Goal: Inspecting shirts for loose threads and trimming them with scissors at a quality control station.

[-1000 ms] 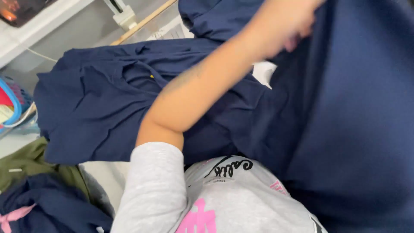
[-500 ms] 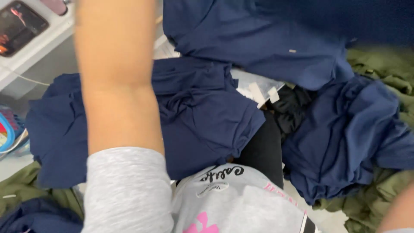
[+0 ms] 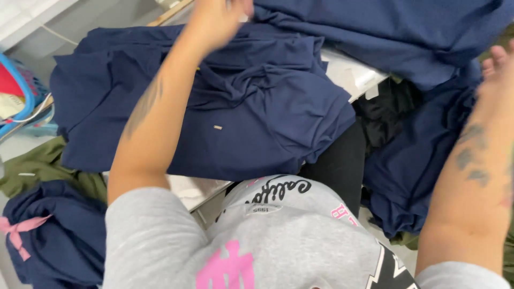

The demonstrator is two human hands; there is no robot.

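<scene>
Left hand (image 3: 217, 18) far, blurred at dark navy cloth garment (image 3: 385, 27); grip state unclear. Right hand (image 3: 498, 69) fingers spread, holding nothing, beside navy pile (image 3: 417, 160).

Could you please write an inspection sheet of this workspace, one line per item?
Surface: white table, mostly covered by cloth.
Job's things: navy garment spread flat on the table; second navy garment raised at top, left hand at its edge.
Clutter: navy pile at right, black cloth, olive garment, navy bundle with pink tie.
Grippers: left hand blurred, grip unclear; right hand open, fingers spread, beside the navy pile.
Cables: thin white cord by the blue basket.
Surroundings: white shelf edge at top left.
</scene>
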